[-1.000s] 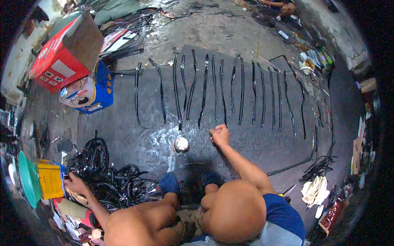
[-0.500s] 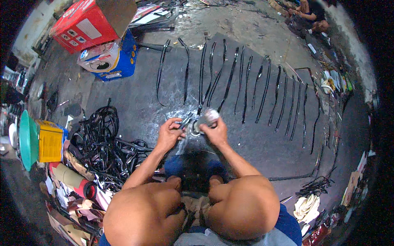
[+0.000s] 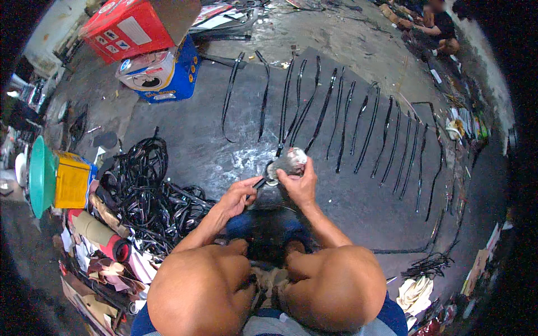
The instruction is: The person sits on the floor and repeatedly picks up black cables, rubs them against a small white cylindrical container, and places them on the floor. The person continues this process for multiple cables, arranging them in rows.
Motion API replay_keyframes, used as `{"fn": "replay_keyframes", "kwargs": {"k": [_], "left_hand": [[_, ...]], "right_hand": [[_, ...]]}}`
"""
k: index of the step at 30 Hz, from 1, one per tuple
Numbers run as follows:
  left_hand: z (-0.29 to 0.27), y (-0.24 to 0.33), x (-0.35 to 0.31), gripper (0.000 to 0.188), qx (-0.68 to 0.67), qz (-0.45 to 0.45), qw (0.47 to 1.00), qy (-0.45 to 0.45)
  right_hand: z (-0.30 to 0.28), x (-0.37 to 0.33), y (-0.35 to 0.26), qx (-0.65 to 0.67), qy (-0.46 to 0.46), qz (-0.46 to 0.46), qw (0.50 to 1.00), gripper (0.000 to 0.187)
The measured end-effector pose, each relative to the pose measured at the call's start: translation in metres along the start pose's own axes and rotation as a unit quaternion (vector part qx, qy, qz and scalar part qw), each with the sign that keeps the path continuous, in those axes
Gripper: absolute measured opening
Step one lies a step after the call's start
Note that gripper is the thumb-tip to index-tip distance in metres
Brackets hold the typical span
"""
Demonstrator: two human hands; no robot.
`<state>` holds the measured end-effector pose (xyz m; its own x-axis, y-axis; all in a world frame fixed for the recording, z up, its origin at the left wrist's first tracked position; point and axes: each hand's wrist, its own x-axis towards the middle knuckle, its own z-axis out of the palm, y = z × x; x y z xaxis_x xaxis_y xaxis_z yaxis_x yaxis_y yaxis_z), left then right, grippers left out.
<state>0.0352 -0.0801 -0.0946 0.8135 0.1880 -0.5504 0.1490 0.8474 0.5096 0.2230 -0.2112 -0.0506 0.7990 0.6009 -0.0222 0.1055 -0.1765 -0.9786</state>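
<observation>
My left hand (image 3: 240, 197) is closed, pinching a narrow black strip (image 3: 260, 183) that points up and to the right. My right hand (image 3: 301, 183) is wrapped around a grey and whitish rounded thing (image 3: 288, 163) whose kind I cannot make out. The strip's far end meets this thing's lower left side, beside a small pale ring-like rim (image 3: 272, 182). Whether they touch is unclear. Just beyond my hands, several glossy black strips (image 3: 320, 112) lie spread side by side on a dark mat (image 3: 185, 131).
A tangled heap of black strips (image 3: 140, 179) lies at my left. Beyond it stand a red box (image 3: 126, 33) and a blue tin (image 3: 182, 78). A yellow tin (image 3: 72, 180) and a green basin (image 3: 40, 176) are at far left. A person (image 3: 443, 28) sits at the far right.
My left fingers have drawn together and the hand has moved slightly down and right, with the black strip now near the grey thing. The whole view has shifted a little.
</observation>
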Motion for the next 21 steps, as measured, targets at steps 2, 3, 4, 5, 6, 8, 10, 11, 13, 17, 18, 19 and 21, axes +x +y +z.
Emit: {"fn": "replay_keyframes", "kwargs": {"k": [2,3,4,5,6,8,10,11,13,17,18,19,21], "left_hand": [[0.022,0.014,-0.016,0.062,0.013,-0.017,0.998,-0.061],[0.031,0.023,-0.019,0.065,0.022,-0.023,0.995,-0.093],[0.027,0.024,-0.015,0.054,0.094,-0.002,0.992,-0.082],[0.017,0.027,-0.005,0.046,0.219,0.02,0.975,-0.032],[0.002,0.026,0.005,0.038,0.337,0.035,0.941,0.022],[0.004,0.029,0.02,0.025,0.461,0.042,0.884,0.069],[0.02,0.036,0.029,0.016,0.487,0.033,0.869,0.079],[0.016,0.029,0.037,0.015,0.497,0.069,0.86,0.091],[-0.002,0.013,0.06,0.014,0.514,0.145,0.838,0.113],[-0.015,0.007,0.077,0.012,0.575,0.104,0.796,0.158],[-0.012,0.006,0.081,0.011,0.582,0.111,0.79,0.16],[-0.014,0.006,0.083,0.011,0.588,0.117,0.783,0.166],[-0.015,0.008,0.082,0.013,0.608,0.117,0.77,0.156]], "right_hand": [[-0.026,0.003,0.002,-0.138,0.019,0.036,0.99,0.054],[-0.038,0.006,0.003,-0.18,0.004,0.086,0.98,0.053],[-0.044,0.005,0.014,-0.149,0.035,0.092,0.984,0.054],[-0.049,0.003,0.024,-0.117,0.067,0.098,0.986,0.054],[-0.054,0.003,0.024,-0.127,0.092,0.093,0.983,0.054],[-0.07,0.007,0.032,-0.079,0.131,0.092,0.984,0.051],[-0.072,0.01,0.026,-0.039,0.134,0.075,0.987,0.051],[-0.071,0.009,0.024,-0.04,0.12,0.072,0.989,0.051],[-0.058,0.009,0.021,-0.02,0.108,0.04,0.993,0.049],[-0.02,-0.004,0.003,-0.021,0.0,0.044,0.999,0.052],[-0.015,-0.006,0.018,-0.058,-0.022,0.028,0.998,0.054],[-0.009,-0.009,0.018,-0.139,-0.061,0.014,0.988,0.058],[0.005,-0.013,0.034,-0.229,-0.062,-0.146,0.96,0.068]]}}
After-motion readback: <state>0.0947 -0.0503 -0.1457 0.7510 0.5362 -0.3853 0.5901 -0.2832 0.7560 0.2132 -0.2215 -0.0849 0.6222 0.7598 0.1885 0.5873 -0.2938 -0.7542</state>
